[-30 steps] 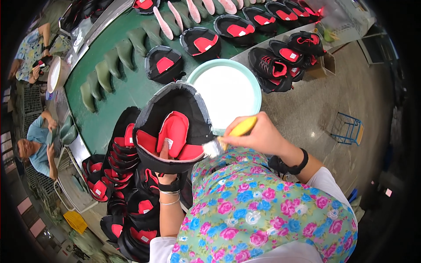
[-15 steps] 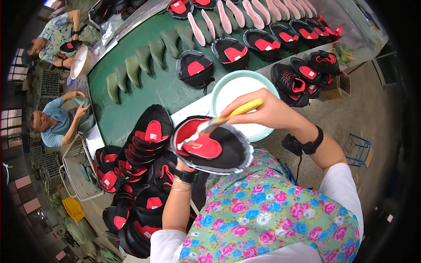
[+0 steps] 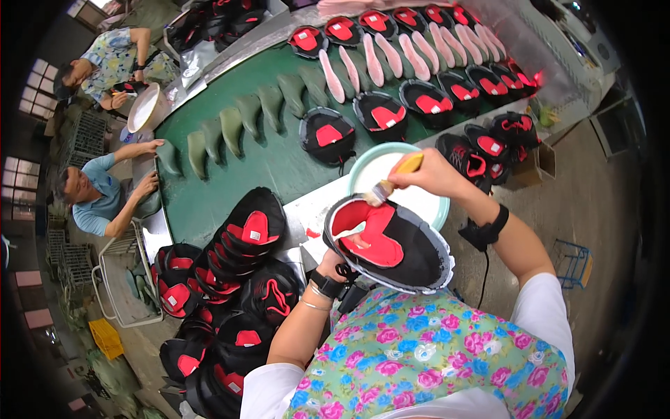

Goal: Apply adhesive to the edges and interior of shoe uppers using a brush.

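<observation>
in the head view the left hand grips from below a black shoe upper with red lining, held just in front of the pale round bowl, while the right hand, fingers closed around a yellow-handled brush, touches bristles to its rim, small white square labels showing on stacked uppers left of the bowl.

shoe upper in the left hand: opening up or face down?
Opening up. The shoe upper shows its red inside to the camera, held from below by the left hand; the brush tip touches its rim.
</observation>
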Action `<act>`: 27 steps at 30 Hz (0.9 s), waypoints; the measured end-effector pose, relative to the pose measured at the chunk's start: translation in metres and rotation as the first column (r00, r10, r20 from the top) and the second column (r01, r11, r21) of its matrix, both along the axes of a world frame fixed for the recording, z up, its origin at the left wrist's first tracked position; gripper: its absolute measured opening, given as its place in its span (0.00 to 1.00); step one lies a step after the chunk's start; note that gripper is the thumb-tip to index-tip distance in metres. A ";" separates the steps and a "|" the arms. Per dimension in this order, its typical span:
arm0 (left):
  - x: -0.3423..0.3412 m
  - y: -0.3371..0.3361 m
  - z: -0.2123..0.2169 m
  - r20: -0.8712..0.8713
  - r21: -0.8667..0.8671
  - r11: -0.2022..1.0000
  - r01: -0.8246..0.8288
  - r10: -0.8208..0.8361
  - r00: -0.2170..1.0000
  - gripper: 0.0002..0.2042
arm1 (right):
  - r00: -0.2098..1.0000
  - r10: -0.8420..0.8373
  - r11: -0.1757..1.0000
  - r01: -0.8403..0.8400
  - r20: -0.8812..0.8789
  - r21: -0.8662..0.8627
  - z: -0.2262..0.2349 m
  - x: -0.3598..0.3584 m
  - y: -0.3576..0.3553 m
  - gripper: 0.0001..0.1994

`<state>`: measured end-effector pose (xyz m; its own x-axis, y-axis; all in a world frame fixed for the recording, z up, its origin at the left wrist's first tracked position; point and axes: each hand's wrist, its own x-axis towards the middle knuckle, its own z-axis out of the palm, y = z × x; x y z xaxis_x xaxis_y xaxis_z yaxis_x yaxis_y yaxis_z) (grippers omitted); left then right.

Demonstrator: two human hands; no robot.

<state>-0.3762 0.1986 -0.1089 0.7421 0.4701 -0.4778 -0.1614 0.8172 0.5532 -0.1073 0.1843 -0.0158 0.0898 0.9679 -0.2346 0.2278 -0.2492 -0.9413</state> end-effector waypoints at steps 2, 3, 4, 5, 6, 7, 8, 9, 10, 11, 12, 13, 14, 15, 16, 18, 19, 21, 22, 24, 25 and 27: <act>-0.014 0.008 0.011 0.077 -0.158 0.986 -0.052 0.065 0.995 0.10 | 0.996 -0.072 0.995 0.069 -0.046 -0.069 -0.010 0.001 -0.002 0.09; -0.019 0.011 0.015 0.061 -0.274 0.960 -0.059 0.078 0.995 0.11 | 0.986 -0.134 0.985 0.120 -0.104 -0.126 -0.014 0.001 -0.002 0.10; -0.032 0.021 0.017 0.169 -0.412 0.911 0.023 0.052 0.984 0.16 | 0.977 -0.180 0.976 0.164 -0.114 -0.141 -0.018 0.003 -0.002 0.10; -0.038 0.029 0.012 0.132 -0.307 0.952 -0.020 0.063 0.989 0.20 | 0.983 -0.160 0.982 0.149 -0.087 -0.117 -0.023 0.007 -0.001 0.10; -0.046 0.037 0.006 0.060 -0.195 0.969 -0.149 0.164 0.985 0.19 | 0.952 -0.285 0.956 0.275 -0.115 -0.098 -0.027 0.010 0.001 0.11; -0.055 0.047 -0.006 0.076 -0.086 0.972 -0.220 0.227 0.971 0.19 | 0.894 -0.422 0.906 0.410 -0.152 -0.104 -0.032 0.013 0.002 0.11; -0.063 0.060 -0.021 0.066 -0.070 0.939 -0.336 0.340 0.938 0.21 | 0.868 -0.451 0.892 0.444 -0.205 -0.084 -0.035 0.017 0.002 0.10; -0.072 0.072 -0.040 0.127 -0.069 0.906 -0.418 0.424 0.897 0.22 | 0.885 -0.422 0.906 0.420 -0.197 -0.055 -0.039 0.020 0.000 0.10; -0.079 0.090 -0.062 0.045 0.020 0.884 -0.467 0.466 0.884 0.23 | 0.867 -0.458 0.888 0.457 -0.195 -0.053 -0.042 0.021 -0.001 0.10; -0.079 0.107 -0.086 0.038 0.051 0.816 -0.576 0.575 0.817 0.20 | 0.835 -0.517 0.855 0.513 -0.187 -0.073 -0.045 0.021 -0.003 0.09; -0.080 0.124 -0.110 0.123 0.075 0.787 -0.612 0.602 0.789 0.18 | 0.855 -0.484 0.874 0.483 -0.188 -0.052 -0.047 0.020 -0.006 0.09; -0.080 0.141 -0.133 0.132 0.058 0.757 -0.651 0.641 0.756 0.16 | 0.845 -0.500 0.865 0.497 -0.190 -0.066 -0.048 0.018 -0.010 0.09; -0.075 0.159 -0.157 0.112 0.120 0.734 -0.669 0.659 0.743 0.15 | 0.826 -0.528 0.849 0.522 -0.197 -0.085 -0.050 0.014 -0.013 0.09; -0.068 0.177 -0.177 0.004 0.153 0.716 -0.682 0.689 0.725 0.14 | 0.820 -0.545 0.838 0.537 -0.176 -0.096 -0.049 0.009 -0.016 0.08; -0.057 0.195 -0.199 0.050 0.040 0.647 -0.761 0.760 0.648 0.13 | 0.808 -0.580 0.813 0.564 -0.105 -0.145 -0.051 0.005 -0.018 0.08; -0.035 0.225 -0.235 0.102 0.040 0.621 -0.783 0.777 0.621 0.16 | 0.784 -0.613 0.786 0.591 -0.098 -0.181 -0.049 -0.003 -0.021 0.08; -0.030 0.236 -0.248 0.096 -0.078 0.641 -0.763 0.767 0.634 0.17 | 0.814 -0.566 0.824 0.550 -0.129 -0.138 -0.048 -0.006 -0.021 0.08; -0.028 0.246 -0.263 -0.154 -0.079 0.660 -0.747 0.732 0.663 0.20 | 0.767 -0.640 0.754 0.614 -0.050 -0.234 -0.047 -0.009 -0.021 0.07; -0.037 0.244 -0.261 -0.335 0.023 0.727 -0.687 0.653 0.680 0.22 | 0.789 -0.612 0.777 0.585 -0.059 -0.233 -0.046 -0.010 -0.020 0.07; -0.060 0.234 -0.242 -0.607 0.359 0.832 -0.423 0.553 0.571 0.24 | 0.757 -0.652 0.743 0.625 -0.046 -0.238 -0.046 -0.012 -0.016 0.09; -0.079 0.223 -0.223 -0.729 0.536 0.837 -0.109 0.524 0.439 0.23 | 0.785 -0.613 0.777 0.580 -0.086 -0.246 -0.045 -0.014 -0.015 0.09; -0.128 0.212 -0.175 -0.439 0.701 0.185 0.689 0.873 0.213 0.22 | 0.773 -0.628 0.771 0.599 -0.096 -0.215 -0.046 -0.018 -0.007 0.08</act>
